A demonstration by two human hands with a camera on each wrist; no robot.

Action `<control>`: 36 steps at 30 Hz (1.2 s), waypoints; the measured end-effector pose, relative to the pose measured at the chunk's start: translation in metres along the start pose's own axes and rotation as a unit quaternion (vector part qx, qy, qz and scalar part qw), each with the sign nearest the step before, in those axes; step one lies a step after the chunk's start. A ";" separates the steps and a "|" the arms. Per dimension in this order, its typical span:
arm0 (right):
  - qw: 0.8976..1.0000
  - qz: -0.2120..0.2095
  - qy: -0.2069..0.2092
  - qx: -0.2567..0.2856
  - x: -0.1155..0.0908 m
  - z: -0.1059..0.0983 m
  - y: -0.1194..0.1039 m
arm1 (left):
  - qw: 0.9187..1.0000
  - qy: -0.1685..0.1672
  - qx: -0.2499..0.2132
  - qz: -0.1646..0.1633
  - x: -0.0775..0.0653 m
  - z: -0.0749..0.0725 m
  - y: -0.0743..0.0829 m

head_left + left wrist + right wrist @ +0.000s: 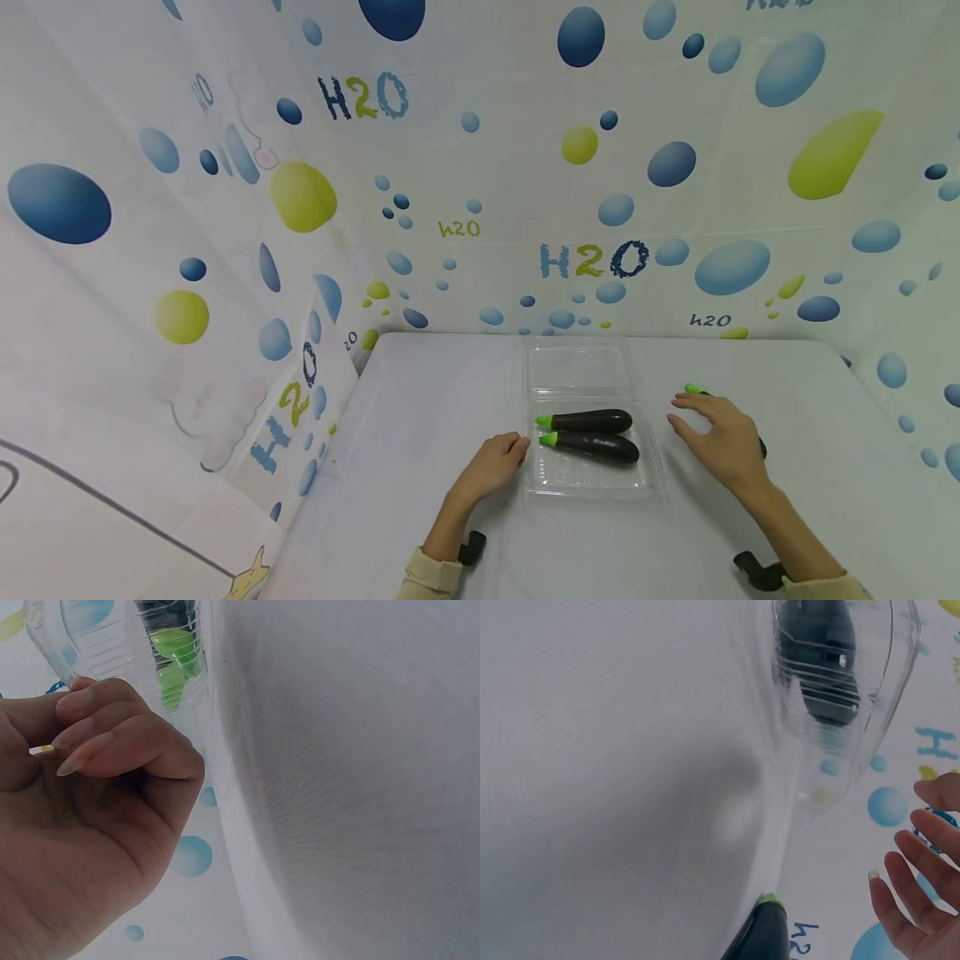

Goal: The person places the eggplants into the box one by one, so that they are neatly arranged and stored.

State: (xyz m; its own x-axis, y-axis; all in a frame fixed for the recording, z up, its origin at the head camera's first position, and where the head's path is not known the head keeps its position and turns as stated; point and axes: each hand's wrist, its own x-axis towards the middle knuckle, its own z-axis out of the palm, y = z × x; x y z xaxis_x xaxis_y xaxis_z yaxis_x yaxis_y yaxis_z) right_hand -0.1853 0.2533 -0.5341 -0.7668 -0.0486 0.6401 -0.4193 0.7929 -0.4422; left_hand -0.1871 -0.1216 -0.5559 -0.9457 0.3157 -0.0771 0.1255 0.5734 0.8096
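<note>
My left hand (491,465) is at the left edge of a clear plastic clamshell container (585,485), its curled fingers pinching the rim, as the left wrist view shows. Two small dark eggplants with green caps lie side by side in the container, an upper eggplant (596,420) and a lower eggplant (600,448). Over to the right, my right hand (726,442) hovers with fingers spread and nothing in them. Beneath it lies a third eggplant (763,934), mostly hidden by the hand in the head view.
The container's lid (576,368) lies folded open toward the back of the white table (435,383). Behind the table hangs a white curtain (510,167) printed with blue and green dots. Dark straps (472,548) sit on both wrists.
</note>
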 end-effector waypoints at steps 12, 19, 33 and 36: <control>0.999 0.048 -0.001 -0.006 -0.002 -0.005 0.013 | 1.000 -0.004 -0.003 -0.002 -0.001 0.000 -0.001; 0.998 0.066 -0.004 -0.003 -0.002 -0.005 0.023 | 1.000 -0.003 0.001 -0.001 -0.001 0.000 -0.001; 0.986 0.157 -0.040 -0.027 0.004 -0.015 0.033 | 1.000 -0.003 -0.006 -0.002 -0.001 0.000 0.001; 0.985 0.166 -0.045 -0.030 0.004 -0.015 0.037 | 1.000 -0.003 -0.007 -0.004 -0.001 0.000 0.002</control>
State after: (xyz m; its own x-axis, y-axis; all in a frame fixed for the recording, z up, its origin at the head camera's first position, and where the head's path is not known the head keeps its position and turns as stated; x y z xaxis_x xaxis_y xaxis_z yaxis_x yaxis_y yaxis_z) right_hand -0.1963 0.2916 -0.5383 -0.8975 0.1681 0.4078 -0.1108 0.8090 -0.5773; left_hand -0.1855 -0.1210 -0.5539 -0.9450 0.3152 -0.0879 0.1126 0.5654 0.8171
